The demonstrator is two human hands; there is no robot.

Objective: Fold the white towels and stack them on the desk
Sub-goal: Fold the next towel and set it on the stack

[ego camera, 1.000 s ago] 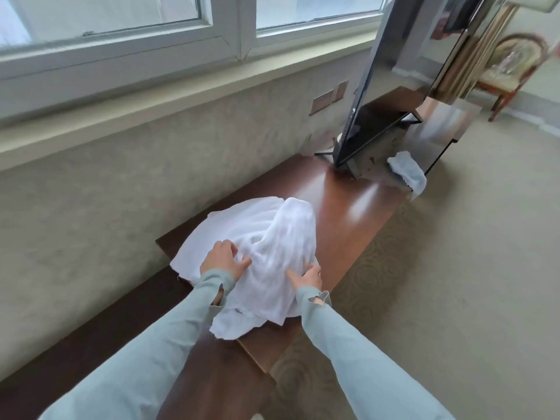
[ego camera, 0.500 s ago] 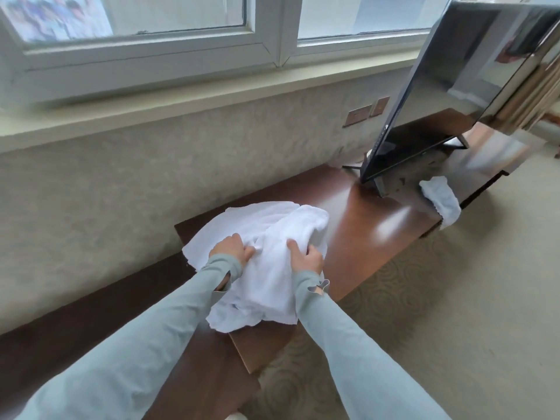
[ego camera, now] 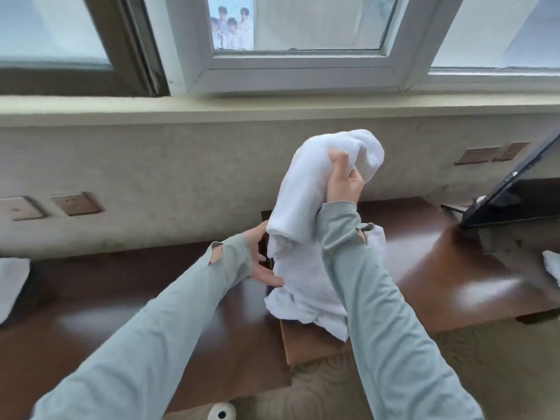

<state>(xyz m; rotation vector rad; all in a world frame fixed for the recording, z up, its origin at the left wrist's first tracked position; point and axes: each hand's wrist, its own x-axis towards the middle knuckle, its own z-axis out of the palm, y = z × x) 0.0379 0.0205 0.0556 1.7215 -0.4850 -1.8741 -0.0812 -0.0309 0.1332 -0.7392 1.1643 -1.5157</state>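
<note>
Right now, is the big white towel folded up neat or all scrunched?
Scrunched. The white towel hangs bunched from the right hand, its lower end crumpled on the desk.

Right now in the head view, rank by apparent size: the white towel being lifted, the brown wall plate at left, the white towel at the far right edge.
1. Lifted white towel, largest.
2. and 3. Brown wall plate and right-edge white towel: look similar; the towel is cropped, so unranked.

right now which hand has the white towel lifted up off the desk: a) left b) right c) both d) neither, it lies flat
b: the right hand grips the bunched white towel raised before the wall, while the left hand rests open against its lower part near the desk.
</note>
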